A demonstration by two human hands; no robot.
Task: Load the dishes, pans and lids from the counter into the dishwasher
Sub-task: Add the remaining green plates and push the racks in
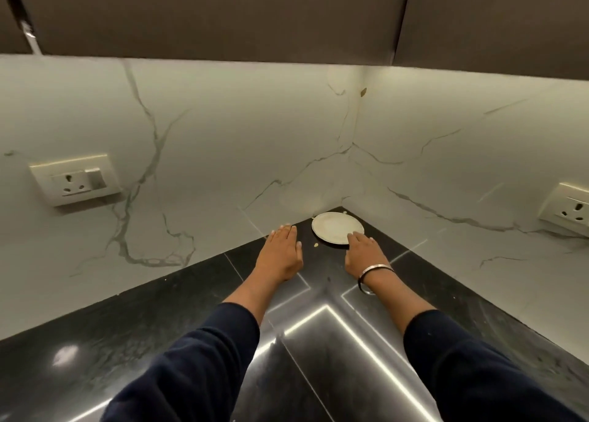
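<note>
Head view: two hands stretched toward a plate in the far corner of a black counter.

On the left wall a white socket (75, 179) sits on the marble backsplash (197, 154). Right of it, the left hand (282, 252) lies flat with straight fingers on the glossy counter (159, 319), holding nothing, just left of the plate. A small crumb (316, 245) lies between the hands. The white plate (334, 227) rests flat in the far corner where the walls meet. The right hand (366, 254), a metal bangle (371, 276) on its wrist, has straight fingers whose tips touch the plate's near right rim, not gripping. Another socket (570, 209) shows at the right edge.
</note>
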